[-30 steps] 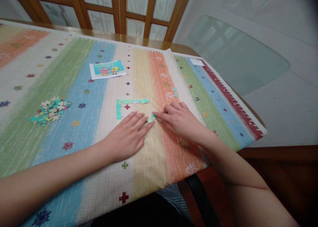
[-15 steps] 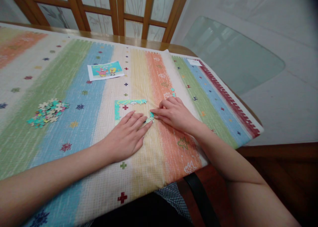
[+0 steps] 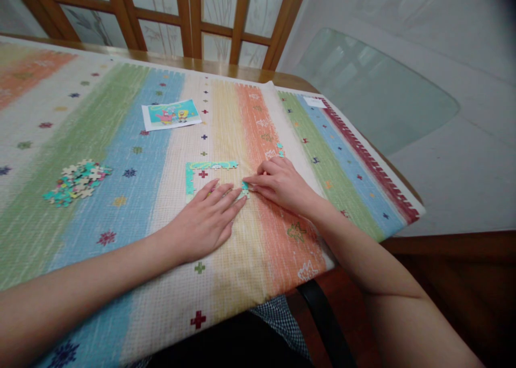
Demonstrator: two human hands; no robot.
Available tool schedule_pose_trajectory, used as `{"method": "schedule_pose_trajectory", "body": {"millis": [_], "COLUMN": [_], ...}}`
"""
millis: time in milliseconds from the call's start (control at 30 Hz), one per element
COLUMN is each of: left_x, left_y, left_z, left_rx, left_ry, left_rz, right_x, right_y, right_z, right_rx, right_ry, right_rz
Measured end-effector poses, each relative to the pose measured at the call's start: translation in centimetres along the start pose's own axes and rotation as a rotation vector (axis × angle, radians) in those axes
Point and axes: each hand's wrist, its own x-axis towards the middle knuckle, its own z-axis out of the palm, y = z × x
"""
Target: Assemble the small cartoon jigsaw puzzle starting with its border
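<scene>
A partly joined jigsaw puzzle border (image 3: 189, 180), mostly turquoise, lies on the striped tablecloth, showing its far and left sides. My left hand (image 3: 209, 220) rests flat across the near side with fingers stretched out, hiding most of that edge. At the right end of this side, the thumb and fingertips of my right hand (image 3: 284, 182) are pinched at a small turquoise puzzle piece (image 3: 245, 186), close beside my left fingertips. Whether that piece is locked into its neighbour I cannot tell. Just beyond my right knuckles lie a few loose turquoise pieces (image 3: 280, 149).
A heap of loose puzzle pieces (image 3: 80, 181) sits to the left. Farther back lies a printed reference picture (image 3: 173, 114) with cartoon figures. A small white paper (image 3: 315, 102) is near the table's far right corner. The near table edge runs just in front of my lap.
Both hands stay almost in place. My right fingertips and the piece have shifted very slightly left, nearer to my left hand, whose fingers have moved a little.
</scene>
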Motion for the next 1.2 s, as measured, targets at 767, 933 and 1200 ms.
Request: {"method": "schedule_pose_trajectory", "body": {"millis": [767,933,1200], "left_x": [0.3,0.4,0.2], "left_y": [-0.3,-0.7,-0.7], "left_z": [-0.1,0.0,0.4], "left_rx": [-0.057,-0.072,-0.071], "left_ry": [-0.021,-0.01,-0.001], "left_rz": [0.034,0.049,0.043], "right_x": [0.9,-0.4,-2.1], "right_y": [2.0,3.6,3.1], "right_z": [0.0,-3.9,-4.4], "right_rx": [0.123,0.115,0.154], "right_ry": [0.074,0.139,-0.237], "right_rz": [0.044,0.298,0.405]}}
